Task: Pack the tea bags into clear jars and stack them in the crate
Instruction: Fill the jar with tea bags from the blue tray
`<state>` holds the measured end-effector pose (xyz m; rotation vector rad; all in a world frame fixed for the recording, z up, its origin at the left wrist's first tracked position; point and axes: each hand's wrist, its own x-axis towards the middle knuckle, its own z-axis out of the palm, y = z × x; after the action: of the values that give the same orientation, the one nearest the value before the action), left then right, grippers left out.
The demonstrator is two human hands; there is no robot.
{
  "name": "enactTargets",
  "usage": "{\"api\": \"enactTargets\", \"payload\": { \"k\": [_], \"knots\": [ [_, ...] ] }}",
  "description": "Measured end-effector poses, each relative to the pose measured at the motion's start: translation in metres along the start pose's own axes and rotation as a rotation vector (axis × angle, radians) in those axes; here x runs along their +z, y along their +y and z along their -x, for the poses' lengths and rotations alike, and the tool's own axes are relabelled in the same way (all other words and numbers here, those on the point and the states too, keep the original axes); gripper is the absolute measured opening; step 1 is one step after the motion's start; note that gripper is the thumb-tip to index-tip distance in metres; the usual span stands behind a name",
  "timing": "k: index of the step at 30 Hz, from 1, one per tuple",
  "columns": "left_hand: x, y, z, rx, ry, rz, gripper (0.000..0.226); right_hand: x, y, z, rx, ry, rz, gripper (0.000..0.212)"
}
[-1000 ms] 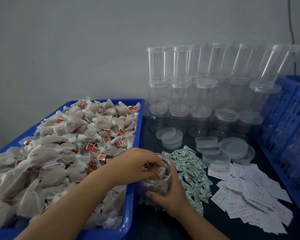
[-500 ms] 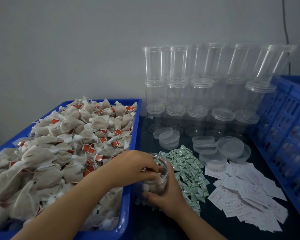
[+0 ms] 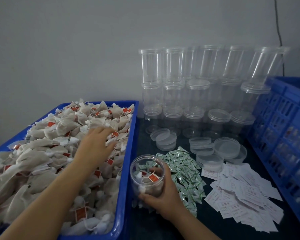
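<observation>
A blue tray [image 3: 126, 170] on the left is heaped with beige tea bags [image 3: 47, 153] carrying red tags. My left hand [image 3: 95, 146] lies over the pile near the tray's right side, fingers spread and fairly straight, touching the bags. Just right of the tray, my right hand [image 3: 163, 196] grips a clear jar [image 3: 146, 172], tilted toward me, with a few tea bags inside it. The blue slatted crate [image 3: 284, 135] stands at the right edge.
Empty clear jars [image 3: 194, 94] are stacked in rows against the wall. Loose clear lids [image 3: 227, 148] lie in front of them. Small green sachets [image 3: 182, 172] and white paper labels [image 3: 241, 196] cover the dark table right of the held jar.
My left hand has left the jar's mouth and moved up and left onto the tea bag pile. The jar stays in my right hand, now uncovered.
</observation>
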<state>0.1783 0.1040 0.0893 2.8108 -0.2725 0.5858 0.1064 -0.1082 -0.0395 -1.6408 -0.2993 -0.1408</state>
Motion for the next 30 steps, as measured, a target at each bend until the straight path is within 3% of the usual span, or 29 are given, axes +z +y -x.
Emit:
{"api": "enactTargets", "payload": {
  "k": [4,7,16,21,30],
  "knots": [
    [0.002,-0.042,-0.002,-0.367,-0.227,-0.328,0.052,0.001,-0.003,0.001,0.015,-0.005,-0.008,0.097],
    [0.004,-0.049,-0.004,-0.409,-0.286,-0.522,0.047,0.001,-0.003,0.002,0.024,-0.009,-0.011,0.098],
    [-0.002,-0.045,-0.004,-0.387,-0.139,-0.389,0.023,0.001,-0.004,0.002,0.040,-0.019,-0.040,0.096],
    [-0.016,-0.037,-0.002,-0.382,0.075,-0.185,0.018,0.001,-0.004,0.002,0.048,-0.014,-0.025,0.097],
    [-0.034,-0.002,0.007,-0.171,0.322,0.003,0.018,0.000,-0.003,0.001,0.054,-0.016,-0.014,0.098]
  ]
}}
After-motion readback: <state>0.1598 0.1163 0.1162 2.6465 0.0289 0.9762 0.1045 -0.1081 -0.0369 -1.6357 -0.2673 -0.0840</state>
